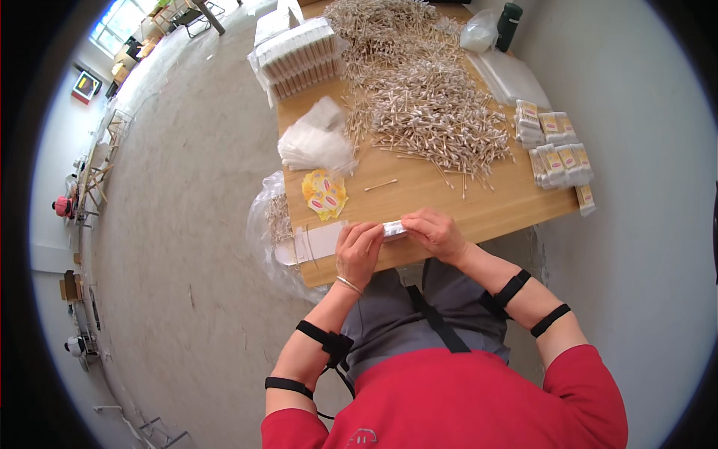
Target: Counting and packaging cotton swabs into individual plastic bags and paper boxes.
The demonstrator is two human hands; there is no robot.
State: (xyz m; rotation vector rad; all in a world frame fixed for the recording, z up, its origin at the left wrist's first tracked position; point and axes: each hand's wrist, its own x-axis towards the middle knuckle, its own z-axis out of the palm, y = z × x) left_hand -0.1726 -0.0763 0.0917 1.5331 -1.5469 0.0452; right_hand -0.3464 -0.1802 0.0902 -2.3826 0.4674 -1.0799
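At the near edge of the wooden table [449, 217], my left hand [360, 251] and my right hand [436, 232] pinch a small shiny plastic packet [394, 230] from its two ends. What lies inside the packet cannot be made out. Beside my left hand is a flat white strip [323, 241]. Yellow printed cards [324, 193] lie fanned in a small pile beyond it. One loose cotton swab [381, 185] rests farther in, short of a large heap of cotton swabs [434, 108].
Clear plastic bags [318, 138] lie at the left, with stacked swab bundles [298, 56] behind. Finished-looking packets [557, 161] line the right edge. A dark bottle [508, 26] stands at the far right near the wall. A plastic sack [268, 224] hangs off the left edge.
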